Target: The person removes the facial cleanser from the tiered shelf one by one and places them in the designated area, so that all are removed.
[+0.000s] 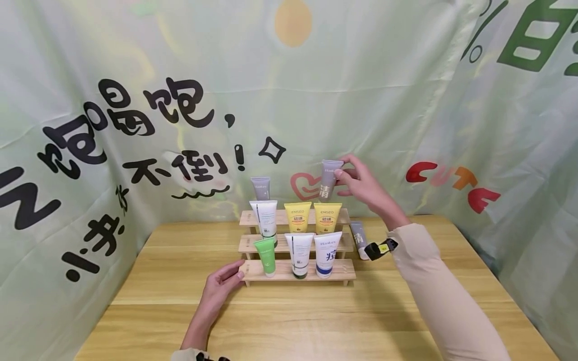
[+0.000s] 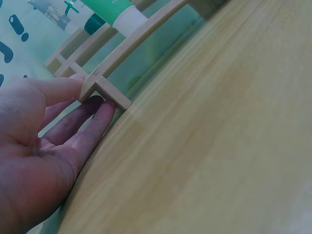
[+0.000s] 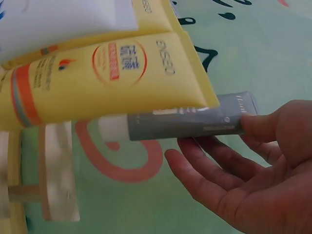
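My right hand [image 1: 361, 184] pinches a grey squeeze tube [image 1: 330, 178] by its flat crimped end, cap downward, above the right part of the top step. In the right wrist view the tube's white cap [image 3: 113, 127] shows below its grey body, partly behind a yellow tube [image 3: 112, 73]. My left hand [image 1: 221, 286] grips the left end of the lowest step of a three-step wooden rack [image 1: 284, 271]. The left wrist view shows the thumb [image 2: 61, 90] against the step's end and the other fingers beneath it.
White tubes [image 1: 300, 253], a green tube [image 1: 266, 255] and two yellow tubes [image 1: 298, 216] stand on the rack. Another grey tube [image 1: 260, 188] stands at the back left. One more grey tube [image 1: 359, 240] is on the wooden table [image 1: 289, 321] beside the rack. A printed cloth [image 1: 253, 65] hangs behind.
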A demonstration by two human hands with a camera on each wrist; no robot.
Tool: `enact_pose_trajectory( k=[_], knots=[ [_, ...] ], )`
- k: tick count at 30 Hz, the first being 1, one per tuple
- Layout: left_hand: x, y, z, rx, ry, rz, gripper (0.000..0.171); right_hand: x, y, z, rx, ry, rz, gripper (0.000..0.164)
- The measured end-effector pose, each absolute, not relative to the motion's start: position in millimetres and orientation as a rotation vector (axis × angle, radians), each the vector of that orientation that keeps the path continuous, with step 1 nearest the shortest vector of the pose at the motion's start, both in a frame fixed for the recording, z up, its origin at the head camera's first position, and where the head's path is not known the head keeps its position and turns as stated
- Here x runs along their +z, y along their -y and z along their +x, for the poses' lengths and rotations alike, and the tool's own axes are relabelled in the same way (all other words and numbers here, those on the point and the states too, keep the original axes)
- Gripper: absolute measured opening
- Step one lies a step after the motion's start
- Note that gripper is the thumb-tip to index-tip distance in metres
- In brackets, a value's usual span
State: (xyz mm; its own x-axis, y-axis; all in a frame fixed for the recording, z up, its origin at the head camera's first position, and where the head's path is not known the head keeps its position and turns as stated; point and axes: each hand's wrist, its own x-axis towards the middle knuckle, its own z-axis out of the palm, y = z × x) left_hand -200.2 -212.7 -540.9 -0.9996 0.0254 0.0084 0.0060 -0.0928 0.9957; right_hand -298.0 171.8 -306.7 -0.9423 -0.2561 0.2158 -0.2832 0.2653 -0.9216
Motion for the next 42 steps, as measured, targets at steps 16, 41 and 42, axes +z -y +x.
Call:
enact_pose_trajectory(
  k=[16, 41, 42],
  knots=[
    [-542, 212, -200, 2.301, -2.136, 0.032, 0.043, -335, -207, -277, 1.795, 2.344, 0.440, 0.041],
    [-542, 212, -200, 2.295, -2.143, 0.020, 0.042, -379, -239, -236, 1.740, 2.403, 0.280, 0.060],
    [-541, 212, -200, 2.295, -2.144, 0.021, 0.042, -381, -240, -234, 1.736, 2.402, 0.282, 0.060]
  ],
)
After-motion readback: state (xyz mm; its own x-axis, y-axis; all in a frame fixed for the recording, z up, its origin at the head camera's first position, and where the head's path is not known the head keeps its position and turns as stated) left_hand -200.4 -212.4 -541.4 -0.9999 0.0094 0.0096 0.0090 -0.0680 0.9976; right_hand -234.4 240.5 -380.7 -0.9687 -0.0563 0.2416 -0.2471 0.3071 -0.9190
